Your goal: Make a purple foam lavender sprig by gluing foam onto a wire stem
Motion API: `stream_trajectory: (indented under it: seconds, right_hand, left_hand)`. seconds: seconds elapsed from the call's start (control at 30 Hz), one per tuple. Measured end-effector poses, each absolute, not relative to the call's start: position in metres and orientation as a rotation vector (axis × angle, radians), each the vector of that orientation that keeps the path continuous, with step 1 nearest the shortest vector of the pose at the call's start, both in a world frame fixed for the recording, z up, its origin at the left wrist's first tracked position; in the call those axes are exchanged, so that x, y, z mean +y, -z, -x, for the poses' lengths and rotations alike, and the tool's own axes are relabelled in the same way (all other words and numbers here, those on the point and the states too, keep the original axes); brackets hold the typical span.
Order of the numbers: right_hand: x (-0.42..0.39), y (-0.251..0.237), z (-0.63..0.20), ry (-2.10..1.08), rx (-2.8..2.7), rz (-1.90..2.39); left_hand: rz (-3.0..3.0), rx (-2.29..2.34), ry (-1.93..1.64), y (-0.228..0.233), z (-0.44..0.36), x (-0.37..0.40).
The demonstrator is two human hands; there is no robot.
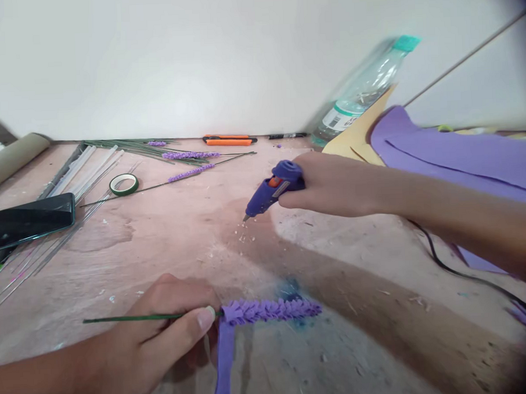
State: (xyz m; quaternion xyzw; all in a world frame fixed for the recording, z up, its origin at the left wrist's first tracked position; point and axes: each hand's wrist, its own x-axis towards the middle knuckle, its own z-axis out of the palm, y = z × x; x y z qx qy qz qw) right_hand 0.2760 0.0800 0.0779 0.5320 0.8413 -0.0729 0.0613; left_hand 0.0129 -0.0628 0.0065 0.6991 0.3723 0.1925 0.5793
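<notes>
My left hand (173, 334) pinches the green stem of a lavender flower (272, 310) between thumb and fingers. Curled purple petals cover the stem's right end, and the flower lies level, pointing right. From the base of the petals a flat purple strip (224, 361) hangs down past the frame's lower edge. Farther off, my right hand (318, 177) is wrapped round a blue glue gun (273, 188). Its nozzle points down and left, close to some small whitish bits (242, 235) on the table. The gun and the flower are well apart.
Finished lavender stems (190, 173) lie at the back, near green tape (123, 184) and clear glue sticks (87, 172). A phone (33, 221) is at left. Orange cutters (229, 141) lie by the wall. A bottle (363, 94) and purple sheets (457, 153) stand right, above a black cord (449, 270).
</notes>
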Motion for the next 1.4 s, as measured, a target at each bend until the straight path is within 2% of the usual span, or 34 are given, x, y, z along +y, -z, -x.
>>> stream_trajectory:
  seconds: [0.13,0.23,0.33,0.43,0.6,0.7,1.13,1.4]
  right_hand:
    - [0.076,-0.091,-0.263,-0.335,2.464,-1.489]
    - [0.072,-0.085,-0.271,-0.486,2.580,-1.568]
    - [0.057,-0.073,-0.287,-0.289,3.026,-1.655]
    - [0.028,-0.062,-0.300,0.149,3.432,-1.526]
    - [-0.020,-0.030,-0.311,0.692,3.484,-1.000]
    - [-0.032,-0.007,-0.307,0.890,3.569,-1.035]
    - [-0.031,-0.002,-0.289,1.061,3.529,-1.064]
    - [-0.031,0.000,-0.291,1.029,3.502,-1.090]
  left_hand:
    - [-1.645,0.901,-0.453,-0.005,-0.013,-0.063]
    - [-1.601,0.944,-0.458,0.001,-0.012,-0.064]
    - [-1.419,0.917,-0.585,0.009,-0.014,-0.064]
    - [-1.276,0.918,-0.698,0.013,-0.017,-0.064]
    - [-1.198,0.933,-0.727,0.012,-0.020,-0.062]
    - [-1.158,0.920,-0.739,0.012,-0.020,-0.062]
    - [-1.294,0.908,-0.689,0.004,-0.017,-0.061]
    - [-1.337,0.892,-0.691,0.002,-0.017,-0.061]
